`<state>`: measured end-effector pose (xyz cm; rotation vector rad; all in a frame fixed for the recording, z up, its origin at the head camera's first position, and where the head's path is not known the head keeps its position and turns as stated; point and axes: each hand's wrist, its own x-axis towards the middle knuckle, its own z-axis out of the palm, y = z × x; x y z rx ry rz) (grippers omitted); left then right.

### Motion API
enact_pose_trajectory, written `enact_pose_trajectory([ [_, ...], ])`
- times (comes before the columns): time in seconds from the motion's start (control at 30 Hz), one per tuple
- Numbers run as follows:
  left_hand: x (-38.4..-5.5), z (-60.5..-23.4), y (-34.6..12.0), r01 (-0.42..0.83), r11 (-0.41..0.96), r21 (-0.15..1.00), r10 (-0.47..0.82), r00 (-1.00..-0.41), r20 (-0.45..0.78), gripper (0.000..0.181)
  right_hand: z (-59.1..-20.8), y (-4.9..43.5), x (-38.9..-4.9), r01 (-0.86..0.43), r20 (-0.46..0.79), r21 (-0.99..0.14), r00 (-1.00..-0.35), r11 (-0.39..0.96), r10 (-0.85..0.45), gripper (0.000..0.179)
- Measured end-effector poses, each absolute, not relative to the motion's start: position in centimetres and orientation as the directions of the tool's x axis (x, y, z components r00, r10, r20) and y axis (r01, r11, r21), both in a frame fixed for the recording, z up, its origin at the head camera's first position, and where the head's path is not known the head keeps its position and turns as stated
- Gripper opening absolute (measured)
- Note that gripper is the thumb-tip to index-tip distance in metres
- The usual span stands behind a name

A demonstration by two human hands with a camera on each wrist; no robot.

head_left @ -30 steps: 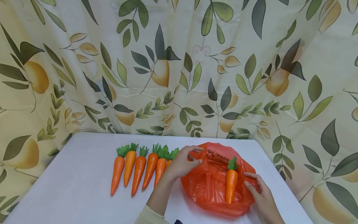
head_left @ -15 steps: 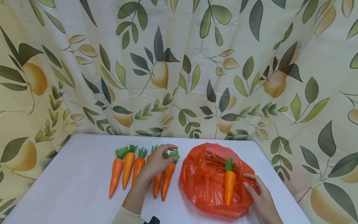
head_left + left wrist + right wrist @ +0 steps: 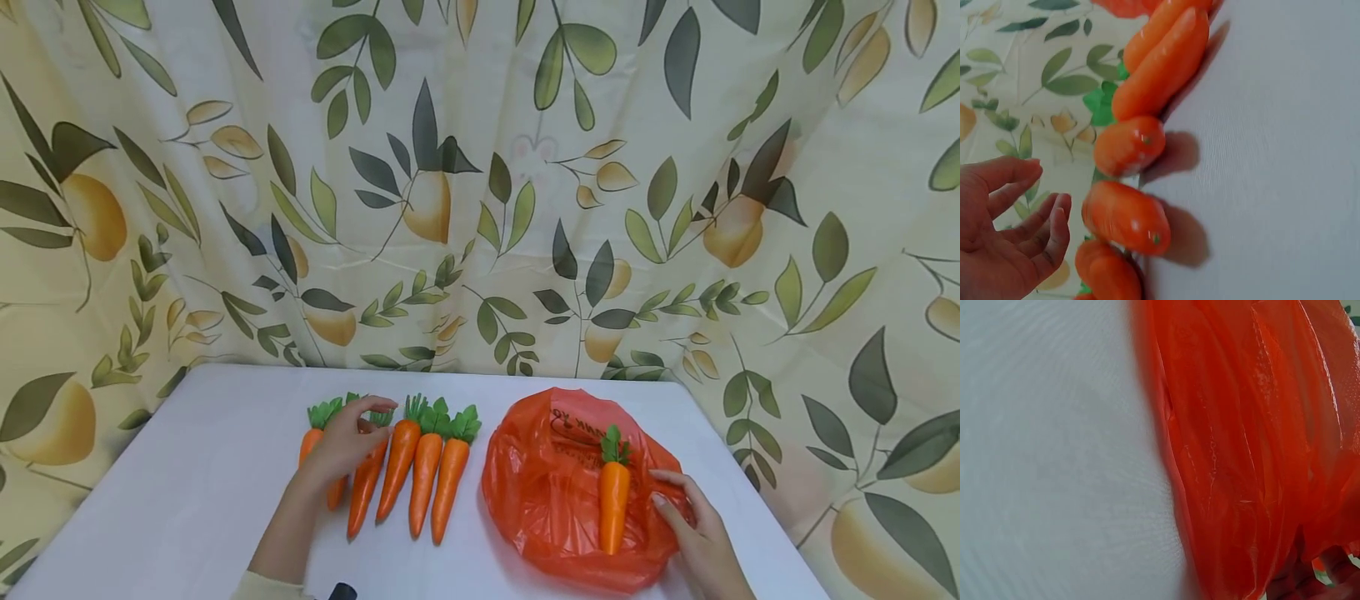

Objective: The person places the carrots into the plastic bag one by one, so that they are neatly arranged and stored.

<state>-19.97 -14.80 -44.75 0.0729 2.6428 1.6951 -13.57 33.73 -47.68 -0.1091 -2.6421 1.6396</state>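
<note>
My left hand (image 3: pixel 339 450) hovers over the left part of a row of shiny orange carrots (image 3: pixel 426 475) with green tops, hiding parts of some of them. In the left wrist view this hand (image 3: pixel 1016 231) has loosely bent fingers with nothing between them, apart from the carrots (image 3: pixel 1125 215). At the right, a red plastic bag (image 3: pixel 536 492) lies crumpled on the table with a single carrot (image 3: pixel 614 508) on top. My right hand (image 3: pixel 701 529) holds the bag's right side between thumb and fingers. The right wrist view shows its fingers (image 3: pixel 1335 565) partly behind the red plastic.
A white table (image 3: pixel 187 500) bears everything. Behind it hangs a curtain (image 3: pixel 465 208) printed with leaves and fruit. A strip of white tabletop separates the carrot row from the bag, and more lies left of the row.
My left hand has travelled left, from beside the bag across the carrot row to its left part, uncovering the carrots at the right end. My right hand stays at the bag.
</note>
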Motion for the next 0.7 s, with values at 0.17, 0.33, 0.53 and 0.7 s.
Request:
enact_pose_trajectory([
  [0.17, -19.3, -45.1, -17.6, -0.016, 0.426, 0.905, 0.005, -1.0, -0.02, 0.038, -47.7, 33.6, -13.6, 0.048, -0.014, -0.892, -0.997, 0.449, 0.079, 0.046],
  [0.33, -19.1, -45.4, -20.1, -0.057, 0.399, 0.915, -0.024, -0.998, -0.052, 0.037, -47.8, 33.6, -13.6, 0.057, -0.026, -0.893, -0.997, 0.447, 0.076, 0.046],
  [0.53, -18.8, -45.6, -22.5, -0.076, 0.418, 0.905, -0.06, -0.997, -0.057, 0.039, -48.0, 33.7, -13.6, 0.055, -0.03, -0.9, -0.998, 0.433, 0.063, 0.046],
  [0.7, -18.4, -45.9, -24.3, -0.087, 0.42, 0.903, -0.089, -0.995, -0.054, 0.041, -47.8, 33.8, -13.7, 0.051, -0.024, -0.894, -0.998, 0.446, 0.065, 0.045],
])
